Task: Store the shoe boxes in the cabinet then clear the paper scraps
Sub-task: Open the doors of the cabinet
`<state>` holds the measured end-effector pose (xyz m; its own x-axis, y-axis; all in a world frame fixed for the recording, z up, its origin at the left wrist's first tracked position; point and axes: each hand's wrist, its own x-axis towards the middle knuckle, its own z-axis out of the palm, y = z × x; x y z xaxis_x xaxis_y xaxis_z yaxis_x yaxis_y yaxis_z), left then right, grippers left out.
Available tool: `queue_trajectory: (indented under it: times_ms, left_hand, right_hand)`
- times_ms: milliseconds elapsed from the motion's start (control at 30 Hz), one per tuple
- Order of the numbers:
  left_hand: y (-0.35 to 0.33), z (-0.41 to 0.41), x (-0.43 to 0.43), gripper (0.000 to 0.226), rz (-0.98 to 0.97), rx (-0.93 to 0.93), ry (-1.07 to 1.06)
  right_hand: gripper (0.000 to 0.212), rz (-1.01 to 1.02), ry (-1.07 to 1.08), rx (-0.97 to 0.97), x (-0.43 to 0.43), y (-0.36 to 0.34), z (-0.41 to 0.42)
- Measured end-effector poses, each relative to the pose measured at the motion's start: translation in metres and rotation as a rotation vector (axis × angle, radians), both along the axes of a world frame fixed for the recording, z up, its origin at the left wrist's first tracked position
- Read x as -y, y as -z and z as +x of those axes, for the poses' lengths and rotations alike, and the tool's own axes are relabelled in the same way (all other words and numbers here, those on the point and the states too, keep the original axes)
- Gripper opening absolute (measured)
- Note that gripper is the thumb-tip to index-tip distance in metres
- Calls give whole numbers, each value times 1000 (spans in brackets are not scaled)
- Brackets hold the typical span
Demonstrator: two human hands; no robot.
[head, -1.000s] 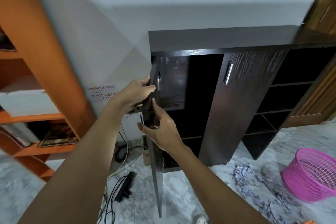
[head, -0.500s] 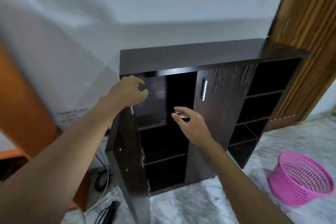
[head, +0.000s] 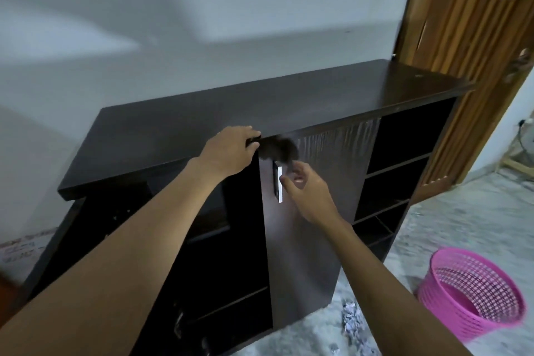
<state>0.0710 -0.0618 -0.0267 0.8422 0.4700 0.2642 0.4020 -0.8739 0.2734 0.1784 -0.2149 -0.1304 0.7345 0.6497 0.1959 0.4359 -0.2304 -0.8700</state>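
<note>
1. Head view: the left hand (head: 231,150) grips the front lip of the cabinet (head: 260,107) top, fingers curled over the edge.
2. The right hand (head: 306,185) is just beside the silver handle (head: 279,185) of the shut door (head: 323,240), fingers half curled. Blur hides whether it pinches the handle, so I cannot tell.
3. The bay left of that door stands open, its shelves dark. No shoe boxes in sight.
4. Paper scraps (head: 351,321) lie on the floor (head: 433,225) at the cabinet's foot, with a pink basket (head: 474,292) near them to the right.
5. Step, by my reckoning: opening up the cabinet ahead of storing. Nothing stored that shows.
6. The next move likely calls for a firm hold on the handle and an outward pull, with the left hand steadying the top. The boxes must then be fetched from out of view.
</note>
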Motion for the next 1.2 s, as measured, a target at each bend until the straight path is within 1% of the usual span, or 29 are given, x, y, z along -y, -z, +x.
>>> queue_trajectory:
  times_ms: [133, 167, 267, 400, 500, 633, 767, 833, 967, 1033, 1067, 1133, 1200]
  left_hand:
    - [-4, 9, -11, 34, -50, 42, -5]
    - [-4, 9, -12, 34, -52, 52, -7]
    - [-4, 10, -10, 33, -53, 71, -31]
    - [-6, 12, -6, 33, -72, 65, -67]
    - [-7, 15, 2, 31, -69, 74, -102]
    - [-7, 16, 8, 28, -108, 113, -134]
    - [-4, 16, 11, 27, -145, 134, -133]
    - [-3, 16, 14, 25, -153, 142, -138]
    - [-2, 16, 14, 26, -172, 160, -151]
    - [-1, 17, 14, 27, -179, 173, -155]
    - [0, 16, 15, 27, -182, 179, -163]
    - [-1, 15, 16, 28, -184, 181, -176]
    - [-2, 16, 15, 29, -187, 170, -171]
  right_hand:
    - [15, 118, 36, -10, -25, 7, 8]
    - [10, 148, 52, -30, -28, 8, 6]
    - [15, 233, 83, -87, -34, 11, 1]
    - [14, 225, 94, -103, -39, 16, -5]
    - [19, 190, 67, -106, -40, 13, -11]
    - [21, 136, 70, -138, -36, 4, -18]
    - [29, 122, 69, -205, -7, 0, -26]
    - [40, 108, 89, -182, 9, 2, -34]
    - [77, 124, 164, -154, 29, 6, -50]
    - [88, 152, 216, -141, 38, 7, -56]
    - [87, 159, 251, -121, 42, 7, -58]
    - [76, 162, 327, -68, 47, 9, -61]
    - [70, 154, 381, -26, 52, 9, -65]
